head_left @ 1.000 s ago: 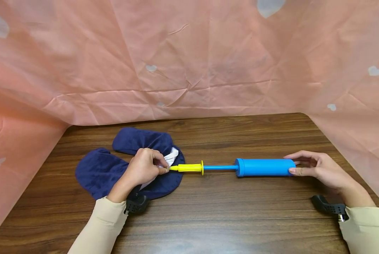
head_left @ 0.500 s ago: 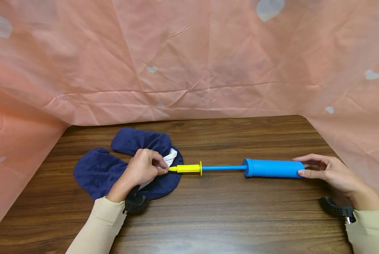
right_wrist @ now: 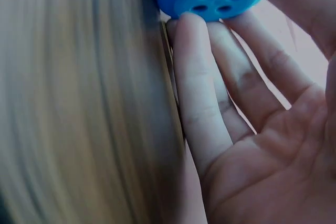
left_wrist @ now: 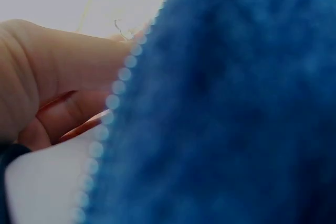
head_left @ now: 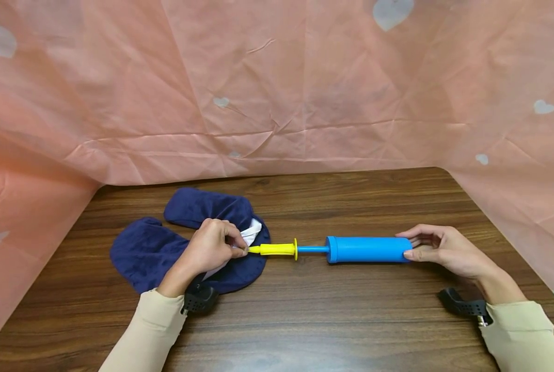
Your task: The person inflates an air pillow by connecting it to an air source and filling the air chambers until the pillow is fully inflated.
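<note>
Pump [head_left: 367, 249] lies flat on the wooden table [head_left: 304, 310] — looks like light, rigid plastic, best held round the barrel. Right hand [head_left: 444, 250] cups its end with relaxed fingers; left hand [head_left: 211, 247] pinches the yellow nozzle [head_left: 272, 249] at the soft navy pillow [head_left: 146, 253].
</note>
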